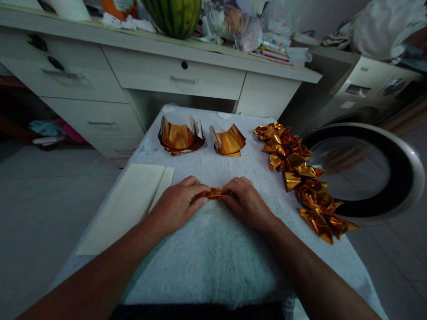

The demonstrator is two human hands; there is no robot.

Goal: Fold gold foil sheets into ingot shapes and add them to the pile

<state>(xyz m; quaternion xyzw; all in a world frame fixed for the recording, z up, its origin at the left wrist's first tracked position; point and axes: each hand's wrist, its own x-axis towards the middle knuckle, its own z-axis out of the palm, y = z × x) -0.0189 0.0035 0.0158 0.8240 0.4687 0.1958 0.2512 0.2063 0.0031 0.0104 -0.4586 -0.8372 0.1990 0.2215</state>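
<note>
A small strip of shiny gold foil paper (214,193) is pinched at both ends, low over the cloth-covered table (213,258). My left hand (180,200) grips its left end between thumb and fingers. On the other end, my right hand (245,200) is closed in the same way; the fingers cover much of the strip. Beyond my hands stand two stacks of curved gold foil sheets, a larger stack (178,135) on the left and a smaller stack (229,140) beside it. Folded gold foil pieces (290,160) lie in a long heap along the right side.
Pale paper sheets (123,204) lie at the table's left. A white desk with drawers (183,80) stands behind, carrying a watermelon (173,15) and plastic bags. On the right, a washing machine's round door (363,169) hangs open close to the table edge.
</note>
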